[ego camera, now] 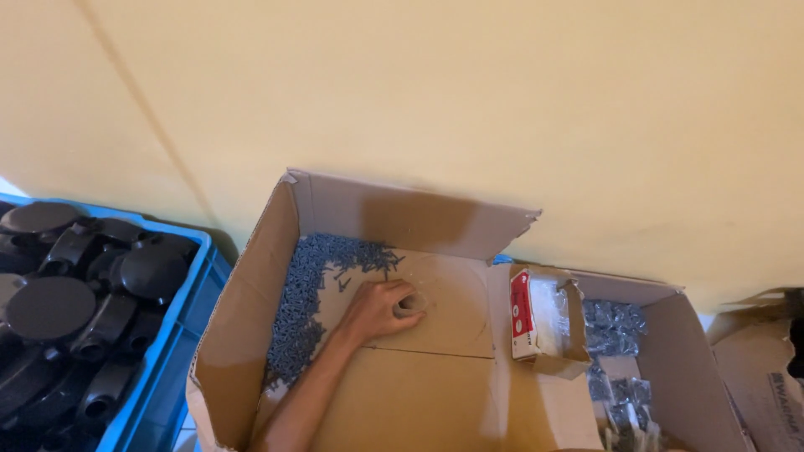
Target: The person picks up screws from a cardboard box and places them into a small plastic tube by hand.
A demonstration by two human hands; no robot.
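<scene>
The open cardboard box [251, 310] is walled on three sides: a tall flap at 12 o'clock, a slanted wall at 9 o'clock and a lower edge at 3 o'clock, leaving the bare brown floor of the box from the centre toward 6 o'clock as the widest free room. A drift of small grey screws [306, 293] lies banked along the 9 o'clock wall and spreads across the far corner toward 12 o'clock, with a few loose ones scattered just beside the hand. At 3 o'clock a small red-and-white carton [536, 314] with its top open stands against the box edge, and past it a second cardboard box [670, 368] holds clear bags of metal parts [613, 326]. Well apart at 9 o'clock a blue plastic crate [167, 368] is full of black round-capped plastic parts [50, 305]. A plain yellow wall [419, 92] closes off everything beyond 12 o'clock. The left hand [383, 308] reaches in from 7 o'clock, forearm lying low over the box floor, knuckles up, fingers curled into a loose fist on the cardboard at the edge of the screw pile; what the fist encloses cannot be made out.
</scene>
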